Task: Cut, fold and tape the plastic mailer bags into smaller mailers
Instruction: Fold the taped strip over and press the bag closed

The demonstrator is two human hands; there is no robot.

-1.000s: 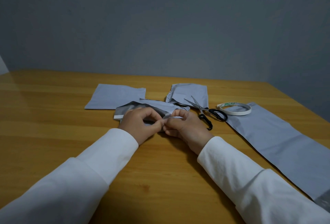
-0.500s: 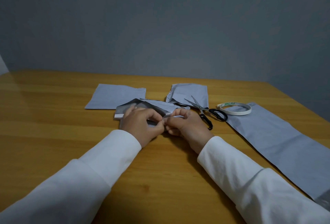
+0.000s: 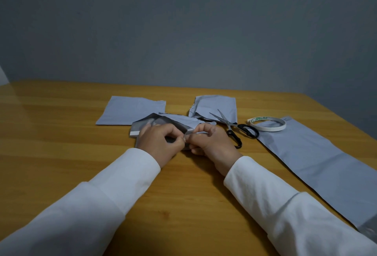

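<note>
A person in long white sleeves works at a honey-coloured wooden table (image 3: 61, 153), seen from a head-worn camera looking down at both hands. At the centre lies a small grey plastic mailer piece (image 3: 161, 123), partly folded so its darker, shinier inner side shows, with a narrow white strip at its left edge. It is the landmark for everything else.

The left hand (image 3: 161, 143) rests on the near side of this piece, fingers curled, thumb and forefinger pinching something small at its near right edge. The right hand (image 3: 212, 143) meets it there, fingertips also curled into a pinch. Both hands grasp the same thin spot, where a pale sliver shows; whether that is tape backing or film edge cannot be told.

Behind the piece to the left lies a flat pale grey cut rectangle of mailer film (image 3: 130, 111). Behind it to the right lies a crumpled pale grey cut piece (image 3: 216, 107). Black-handled steel scissors (image 3: 234, 128) lie just right of the piece, blades open. Farther right sits a white ring of double-sided tape (image 3: 267, 123), resting on the far end of a long uncut grey plastic mailer bag (image 3: 316, 162).

The film looks very light, soft and slippery, likely to slide and crease. It is probably best held by pinching an edge or corner while the other hand pins it flat.
</note>
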